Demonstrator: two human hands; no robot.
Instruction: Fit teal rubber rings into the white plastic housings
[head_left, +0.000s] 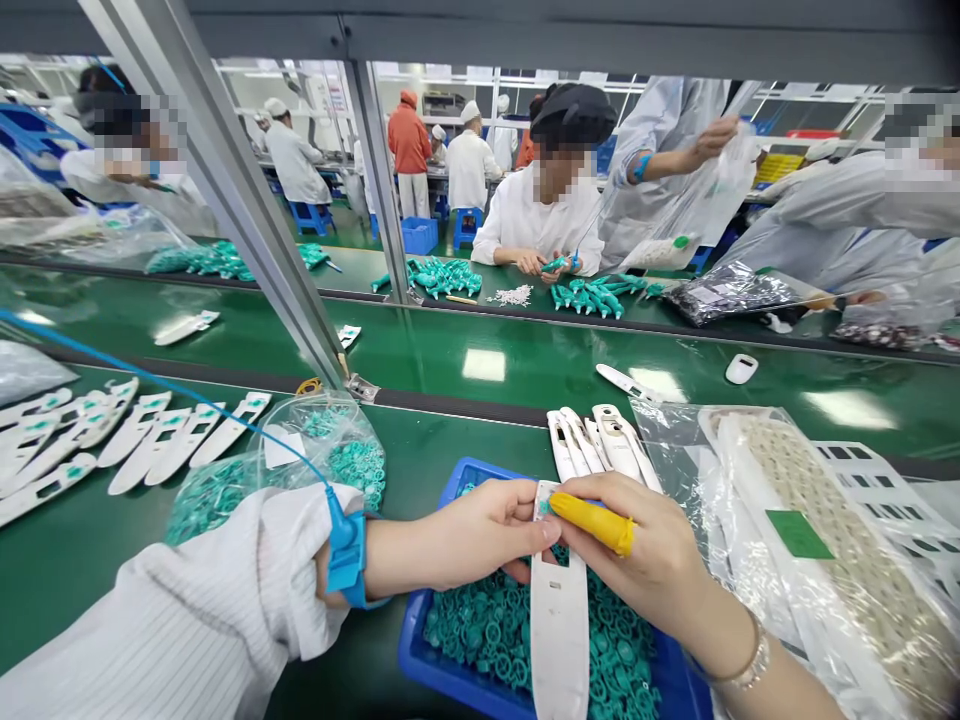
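Over a blue bin (416,640) full of small teal rings (495,625), a long white plastic casing (559,640) is held upright in the picture. My left hand (480,530), with a blue strap on its wrist, pinches the casing's upper end from the left. From the right, my right hand (637,540) grips the same end, a yellow cover on its index finger pressed near a small teal piece (545,506) on the casing. The two hands nearly touch. The fingertips partly hide the casing's top and its opening.
White casings with teal pieces (161,445) lie at left, beside a clear bag of teal parts (356,465). More casings (574,445) stand behind the bin. Bagged parts (795,500) lie at right. A metal post (247,220) and a green conveyor (450,350) lie ahead; people work beyond.
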